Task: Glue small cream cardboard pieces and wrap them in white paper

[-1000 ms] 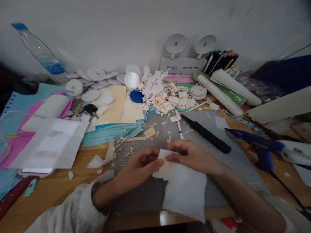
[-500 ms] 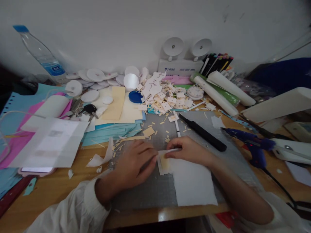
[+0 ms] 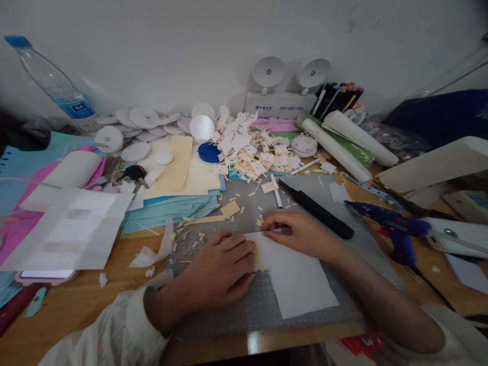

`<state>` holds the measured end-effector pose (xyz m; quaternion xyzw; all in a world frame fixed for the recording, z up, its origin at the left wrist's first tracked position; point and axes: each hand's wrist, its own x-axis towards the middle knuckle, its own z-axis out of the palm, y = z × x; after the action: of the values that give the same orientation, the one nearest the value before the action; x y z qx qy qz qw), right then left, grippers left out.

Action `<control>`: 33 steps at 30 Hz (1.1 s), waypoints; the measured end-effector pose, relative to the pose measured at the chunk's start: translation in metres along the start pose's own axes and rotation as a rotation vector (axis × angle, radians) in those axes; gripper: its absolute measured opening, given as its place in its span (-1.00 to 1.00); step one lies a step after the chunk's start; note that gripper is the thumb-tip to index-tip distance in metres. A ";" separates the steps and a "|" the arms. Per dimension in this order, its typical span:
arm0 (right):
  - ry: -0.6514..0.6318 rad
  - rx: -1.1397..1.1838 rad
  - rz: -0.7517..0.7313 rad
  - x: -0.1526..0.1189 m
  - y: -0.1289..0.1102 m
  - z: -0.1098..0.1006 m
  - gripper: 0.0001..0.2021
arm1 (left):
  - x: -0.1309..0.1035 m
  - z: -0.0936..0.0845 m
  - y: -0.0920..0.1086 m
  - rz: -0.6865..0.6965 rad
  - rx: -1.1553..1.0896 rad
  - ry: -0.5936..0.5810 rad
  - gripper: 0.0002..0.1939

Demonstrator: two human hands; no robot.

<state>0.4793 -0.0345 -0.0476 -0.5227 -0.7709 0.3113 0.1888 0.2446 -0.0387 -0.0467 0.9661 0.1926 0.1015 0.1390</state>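
Note:
A white sheet of paper (image 3: 301,279) with a torn-looking lower edge lies on the grey cutting mat (image 3: 224,317). Under the sheet's left part a yellowish patch (image 3: 261,256) shows through. My left hand (image 3: 223,267) is at that left edge, its fingers curled together over the paper and the thumb below them. The fingertips of my right hand (image 3: 295,234) pinch the sheet's top edge. Just beyond my right hand lie a white pen (image 3: 277,192) and a black-handled cutter (image 3: 318,209). Small cream scraps (image 3: 231,209) are scattered beyond my left hand.
Heaped cut pieces (image 3: 259,157) and white discs (image 3: 145,118) line the wall. Blue paper sheets (image 3: 171,208) are stacked at left, near a water bottle (image 3: 57,81). A blue glue gun (image 3: 396,229) with its cord lies on the right, close to paper rolls (image 3: 335,147).
My left hand has moved slightly right and down, its fingers now covering more of the paper's left edge. The sheet has turned a little. My right hand still pinches the top edge.

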 end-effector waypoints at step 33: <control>0.100 -0.062 -0.063 -0.008 -0.006 0.014 -0.97 | 0.002 0.005 -0.004 0.027 0.090 0.044 -0.70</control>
<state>0.4700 -0.0471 -0.0534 -0.5186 -0.7859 0.2546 0.2204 0.2463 -0.0358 -0.0522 0.9713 0.1871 0.1160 0.0899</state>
